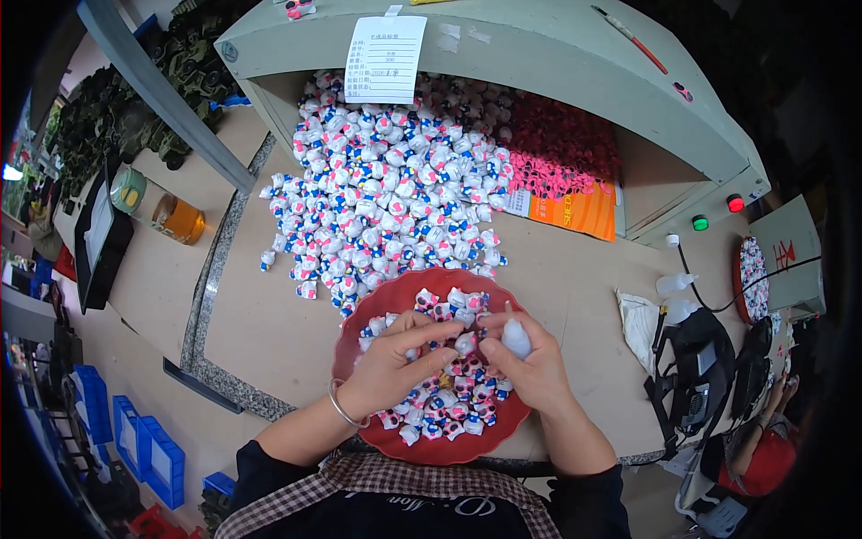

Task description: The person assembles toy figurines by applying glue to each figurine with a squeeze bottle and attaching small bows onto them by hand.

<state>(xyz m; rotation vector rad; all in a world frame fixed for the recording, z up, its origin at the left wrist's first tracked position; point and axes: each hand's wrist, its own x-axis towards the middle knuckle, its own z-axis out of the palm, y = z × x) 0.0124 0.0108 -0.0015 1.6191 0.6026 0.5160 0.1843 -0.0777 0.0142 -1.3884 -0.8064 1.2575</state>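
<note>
Over a red scalloped bowl [346,346], my two hands work close together. My left hand [395,359], a metal bangle on its wrist, pinches a small white cat-like figurine [465,343] between thumb and fingers. My right hand [534,364] grips a small translucent squeeze bottle [516,338] with its thin tip pointing up, right beside the figurine. Many more figurines [440,413], white with pink and blue parts and some with dark glasses, lie in the bowl under my hands. The hands hide part of the bowl's middle.
A large heap of white figurines [386,189] spills from under a grey-green shelf [503,45]. Small pink pieces [561,148] lie on an orange packet [575,214]. At right are a cloth [636,328], bottles [675,284] and black straps [696,377]; a jar [178,220] stands left.
</note>
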